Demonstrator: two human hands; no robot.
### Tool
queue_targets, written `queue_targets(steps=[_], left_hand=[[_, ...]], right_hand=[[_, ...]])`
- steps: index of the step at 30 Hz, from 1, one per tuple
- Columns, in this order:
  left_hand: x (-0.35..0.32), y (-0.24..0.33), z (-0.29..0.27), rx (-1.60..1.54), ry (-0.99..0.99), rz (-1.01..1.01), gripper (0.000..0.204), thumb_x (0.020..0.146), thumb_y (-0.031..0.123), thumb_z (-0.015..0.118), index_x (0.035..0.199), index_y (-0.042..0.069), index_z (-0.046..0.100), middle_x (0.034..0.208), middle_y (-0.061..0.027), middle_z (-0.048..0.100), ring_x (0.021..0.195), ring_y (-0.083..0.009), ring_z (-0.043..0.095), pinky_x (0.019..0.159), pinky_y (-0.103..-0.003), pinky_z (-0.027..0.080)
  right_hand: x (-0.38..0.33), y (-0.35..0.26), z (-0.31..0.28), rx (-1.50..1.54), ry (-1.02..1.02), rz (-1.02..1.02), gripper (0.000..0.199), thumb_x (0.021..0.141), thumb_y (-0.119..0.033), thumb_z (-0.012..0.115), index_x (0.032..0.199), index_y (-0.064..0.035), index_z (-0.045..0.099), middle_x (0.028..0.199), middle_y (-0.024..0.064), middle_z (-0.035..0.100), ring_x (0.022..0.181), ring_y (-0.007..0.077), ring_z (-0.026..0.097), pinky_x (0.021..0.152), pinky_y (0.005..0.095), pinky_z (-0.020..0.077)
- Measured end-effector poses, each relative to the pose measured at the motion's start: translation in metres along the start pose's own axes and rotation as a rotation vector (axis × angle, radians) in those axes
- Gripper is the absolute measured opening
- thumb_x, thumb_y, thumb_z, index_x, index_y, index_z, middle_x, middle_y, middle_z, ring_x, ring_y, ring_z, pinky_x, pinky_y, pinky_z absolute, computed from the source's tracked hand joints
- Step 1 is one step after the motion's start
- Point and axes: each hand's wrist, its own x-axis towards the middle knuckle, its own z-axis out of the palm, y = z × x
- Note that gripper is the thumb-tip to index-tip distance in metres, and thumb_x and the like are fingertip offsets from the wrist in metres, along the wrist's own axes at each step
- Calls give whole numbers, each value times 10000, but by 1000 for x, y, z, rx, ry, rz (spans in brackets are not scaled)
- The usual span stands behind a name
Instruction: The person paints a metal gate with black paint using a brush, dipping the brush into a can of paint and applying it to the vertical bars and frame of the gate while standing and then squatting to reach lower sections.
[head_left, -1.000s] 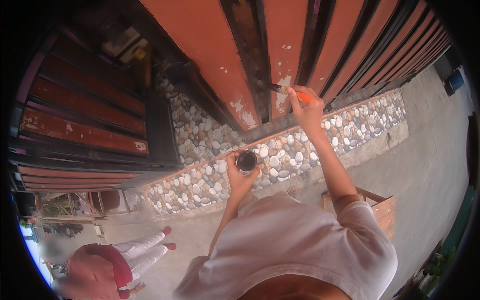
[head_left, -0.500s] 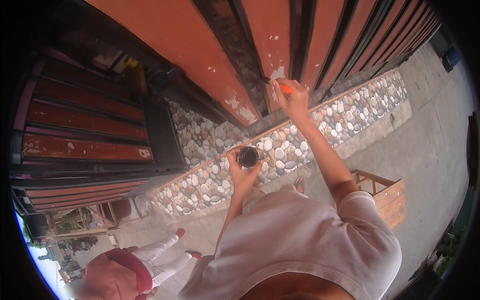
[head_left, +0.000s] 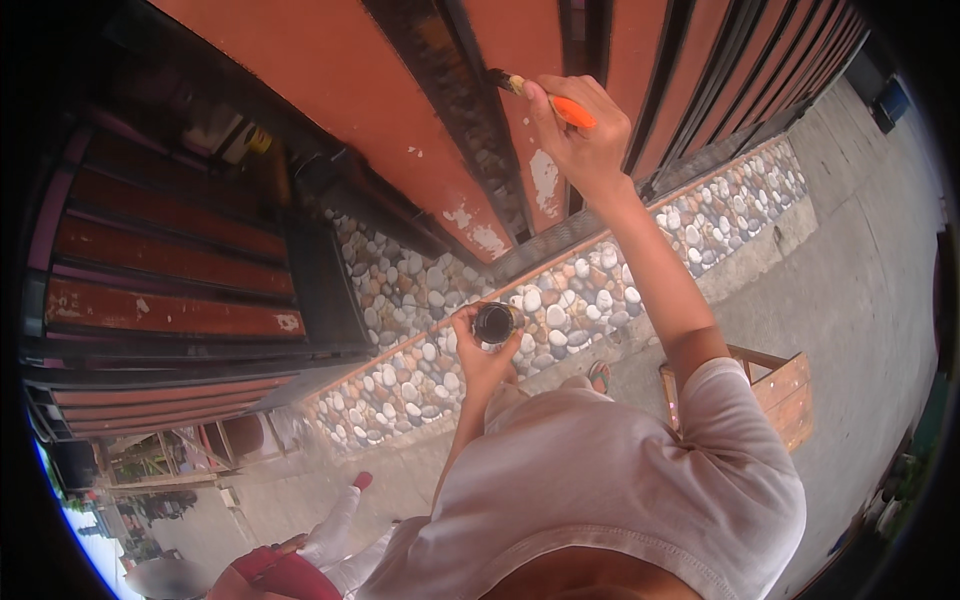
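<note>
My right hand (head_left: 590,135) grips a paintbrush (head_left: 570,110) by its orange handle. Its dark bristles reach the black edge of an orange-red slat (head_left: 525,50) in the fence; whether they touch cannot be made out. Lower on that slat is a pale patch of peeled paint (head_left: 544,180). Below and to the left, my left hand (head_left: 485,355) is wrapped round a small jar of dark paint (head_left: 494,322), its open mouth facing up. Black metal bars stand between the slats.
A pebble-patterned ledge (head_left: 440,365) runs along the fence's foot. A wooden stool or box (head_left: 785,400) stands on the concrete ground (head_left: 860,300) by my right arm. Another person in red and white clothing (head_left: 275,572) is at lower left. An open gate panel (head_left: 170,250) is at left.
My right hand has moved the brush up along the slat, uncovering the peeled patch. The jar stays nearly in place. The other person has moved toward the lower edge.
</note>
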Motion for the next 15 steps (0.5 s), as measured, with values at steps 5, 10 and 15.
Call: queue_targets(steps=[5,10,15], left_hand=[[0,1,2,-16,-37,-2,674,698,-13,818,1183,64,356,1194,-106,465,1101,-181,543,952,-312,471],[-1,6,3,17,-43,-13,696,696,-40,810,1194,65,336,1202,-101,452,1120,-180,528,969,-303,458],[0,7,1,29,-28,-16,693,699,-36,809,1194,69,335,1200,-101,450,1111,-177,531,961,-301,461]], right_hand=[[16,-13,-4,25,94,-13,119,857,-113,746,786,-30,700,727,34,682,565,178,558,533,289,437],[-32,-10,-13,3,-53,67,97,858,-100,740,810,-27,699,708,41,664,569,189,546,524,291,429],[-33,1,-1,-42,-153,81,84,853,-92,743,835,-23,698,699,39,651,580,200,546,523,296,428]])
